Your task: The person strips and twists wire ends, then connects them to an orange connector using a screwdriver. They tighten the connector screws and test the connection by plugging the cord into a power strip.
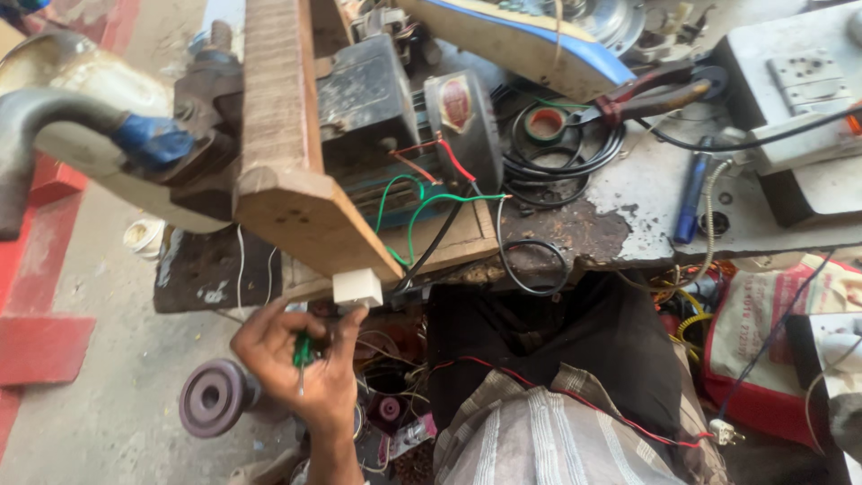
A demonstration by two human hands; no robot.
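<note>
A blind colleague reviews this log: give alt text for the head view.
One hand holds a green-handled screwdriver below a small white block on a wooden plank's end. Behind it, a dark motor with red, green and black wires sits on a cluttered workbench.

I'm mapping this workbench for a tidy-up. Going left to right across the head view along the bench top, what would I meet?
Grey curved pipe → wooden plank → dark motor block → coil of black cable → red-handled pliers → blue pen-like tool → grey box.
</note>
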